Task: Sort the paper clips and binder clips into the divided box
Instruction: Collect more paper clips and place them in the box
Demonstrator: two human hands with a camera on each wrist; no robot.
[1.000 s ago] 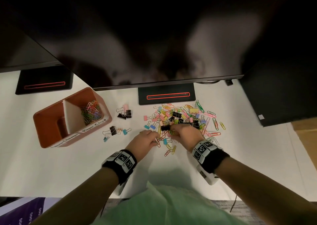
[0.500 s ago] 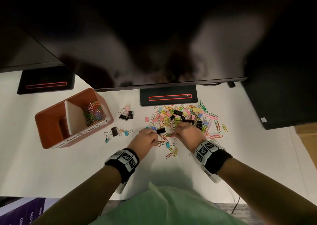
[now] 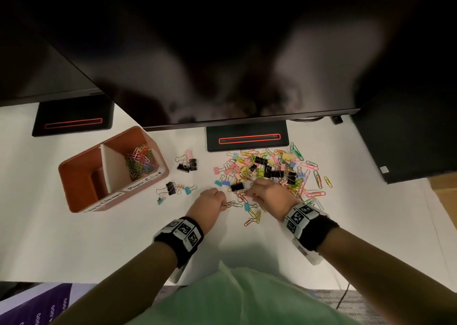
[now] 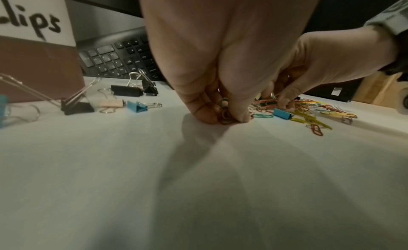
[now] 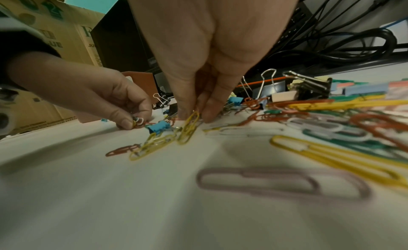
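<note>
Nearest, both hands work low over the white surface at the near edge of the scattered heap of coloured clips. The left hand has its fingers curled round a small bunch of wire paper clips, pressed down on the surface, probably so the loose wires gather into one carry. Just beside it the right hand pinches a yellow paper clip between fingertips, tilting it up off the surface, likely to slide it free of its neighbours. Left of the hands, small groups of black and pastel binder clips lie apart from the heap, seemingly set aside by kind. Farther left stands the terracotta divided box: its right compartment holds coloured paper clips, while the left one looks empty, though its floor is shadowed.
</note>
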